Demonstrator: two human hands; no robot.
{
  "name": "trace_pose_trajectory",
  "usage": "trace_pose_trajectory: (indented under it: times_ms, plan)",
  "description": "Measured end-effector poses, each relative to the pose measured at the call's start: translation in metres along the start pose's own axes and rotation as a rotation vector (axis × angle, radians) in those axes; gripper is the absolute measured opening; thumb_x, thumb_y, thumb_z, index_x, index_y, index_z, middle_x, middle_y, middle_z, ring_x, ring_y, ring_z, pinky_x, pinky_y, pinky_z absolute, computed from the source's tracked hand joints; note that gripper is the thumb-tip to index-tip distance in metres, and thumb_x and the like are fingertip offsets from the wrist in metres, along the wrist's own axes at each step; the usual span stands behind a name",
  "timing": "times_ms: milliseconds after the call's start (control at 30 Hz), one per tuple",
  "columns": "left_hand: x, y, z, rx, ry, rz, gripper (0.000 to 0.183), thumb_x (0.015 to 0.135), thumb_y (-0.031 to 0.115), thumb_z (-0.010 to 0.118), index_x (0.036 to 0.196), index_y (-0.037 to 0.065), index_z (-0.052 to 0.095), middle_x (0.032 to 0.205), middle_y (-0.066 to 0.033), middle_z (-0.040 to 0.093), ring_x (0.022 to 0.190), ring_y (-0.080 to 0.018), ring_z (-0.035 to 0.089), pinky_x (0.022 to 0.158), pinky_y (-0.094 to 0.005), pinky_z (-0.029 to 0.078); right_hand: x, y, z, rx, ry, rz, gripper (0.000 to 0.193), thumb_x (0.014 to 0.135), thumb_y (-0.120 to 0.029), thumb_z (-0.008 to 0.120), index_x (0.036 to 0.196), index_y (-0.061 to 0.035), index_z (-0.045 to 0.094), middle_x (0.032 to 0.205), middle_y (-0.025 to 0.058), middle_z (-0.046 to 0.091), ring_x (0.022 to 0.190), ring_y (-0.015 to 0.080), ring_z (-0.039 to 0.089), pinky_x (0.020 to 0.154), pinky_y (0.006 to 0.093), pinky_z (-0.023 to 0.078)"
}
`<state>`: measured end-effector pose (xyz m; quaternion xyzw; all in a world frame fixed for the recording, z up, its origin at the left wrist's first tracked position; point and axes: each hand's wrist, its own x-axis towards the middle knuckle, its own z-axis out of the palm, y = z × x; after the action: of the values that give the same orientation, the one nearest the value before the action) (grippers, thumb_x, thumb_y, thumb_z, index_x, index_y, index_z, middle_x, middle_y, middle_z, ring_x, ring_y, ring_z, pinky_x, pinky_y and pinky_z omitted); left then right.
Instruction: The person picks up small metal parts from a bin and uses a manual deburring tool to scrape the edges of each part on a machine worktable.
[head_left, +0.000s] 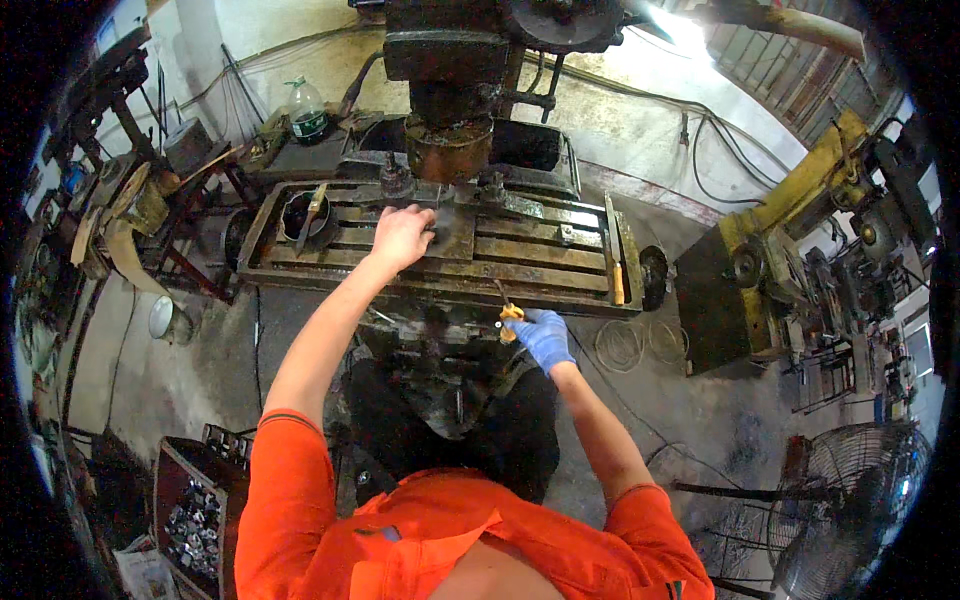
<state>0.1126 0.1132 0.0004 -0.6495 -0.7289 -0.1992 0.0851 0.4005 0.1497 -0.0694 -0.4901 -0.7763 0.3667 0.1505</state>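
Just above the centre of the frame, a flat grey metal block (452, 235) lies on the slotted table (540, 262) of a milling machine, directly under the machine's rusty spindle head (448, 148). The left hand (400, 236), bare, rests palm down on the table with its fingers reaching onto the block's left edge — pressed flat rather than wrapped around anything. Lower and to the right, near the table's front edge, the right hand (543, 338) wears a blue glove and is closed around a small tool with a yellow handle (511, 315); a thin dark shaft rises from the handle toward the table, though its tip is too small to make out.

On the left end of the table sits a round dark ring (300, 215) with a narrow blade-like piece lying across it. At the table's right end an orange-handled tool (617, 283) lies along the edge, and a black handwheel (653, 275) sits just beyond it.

Further out, a green plastic bottle (308, 112) stands at the upper left behind the machine. A yellow machine (770, 240) fills the right side, a floor fan (860, 500) stands at the lower right, and a tray of small metal parts (195, 515) lies at the lower left — beside the person's orange sleeve (290, 480).
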Motion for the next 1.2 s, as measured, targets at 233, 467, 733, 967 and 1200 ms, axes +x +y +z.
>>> trace_pose_trajectory:
  times_ms: [233,467,733,967,1200]
  plan:
    - [0.022,-0.003,0.021,-0.174,0.05,-0.091,0.024,0.072,0.02,0.064,0.093,0.01,0.06,0.082,-0.0135,0.061,0.077,-0.0325,0.058,0.068,-0.0423,0.046,-0.044,0.012,-0.044,0.101,-0.041,0.062,0.042,0.07,-0.023,0.071,0.099,0.0057,0.061,0.09,0.0148,0.065,0.08,0.0165,0.062,0.072,0.0271,0.048]
    - [0.042,0.01,0.032,-0.123,0.108,-0.261,0.027,0.071,0.023,0.064,0.093,0.008,0.058,0.078,-0.0151,0.062,0.079,-0.0329,0.06,0.068,-0.0432,0.047,-0.059,0.03,-0.111,0.084,0.135,-0.065,0.026,0.07,-0.013,0.07,0.092,0.0008,0.065,0.079,0.0077,0.066,0.07,0.0107,0.058,0.065,0.0258,0.048]
    - [0.044,-0.01,0.03,-0.225,0.07,-0.438,0.037,0.068,0.025,0.064,0.103,0.013,0.06,0.086,-0.0142,0.063,0.084,-0.0322,0.06,0.071,-0.0429,0.048,-0.02,-0.178,-0.304,0.255,0.928,-0.836,0.033,0.078,-0.015,0.061,0.109,-0.0016,0.059,0.104,0.0095,0.062,0.097,0.0196,0.056,0.089,0.0314,0.042]
    - [0.052,-0.008,0.031,-0.286,0.032,-0.412,0.037,0.067,0.027,0.064,0.102,0.015,0.062,0.086,-0.0144,0.063,0.085,-0.0309,0.059,0.073,-0.0413,0.048,-0.039,-0.236,-0.357,0.48,0.446,-1.294,0.035,0.087,-0.027,0.042,0.104,0.0006,0.056,0.106,0.0177,0.057,0.105,0.0311,0.052,0.097,0.0492,0.034]
    - [0.048,-0.017,0.04,-0.202,0.072,-0.433,0.03,0.067,0.03,0.066,0.086,0.007,0.063,0.077,-0.015,0.063,0.078,-0.0321,0.06,0.069,-0.0421,0.048,-0.057,-0.178,-0.264,0.168,1.025,-1.173,0.022,0.088,-0.015,0.039,0.076,0.0006,0.048,0.086,0.0149,0.06,0.093,0.0312,0.058,0.087,0.0438,0.044]
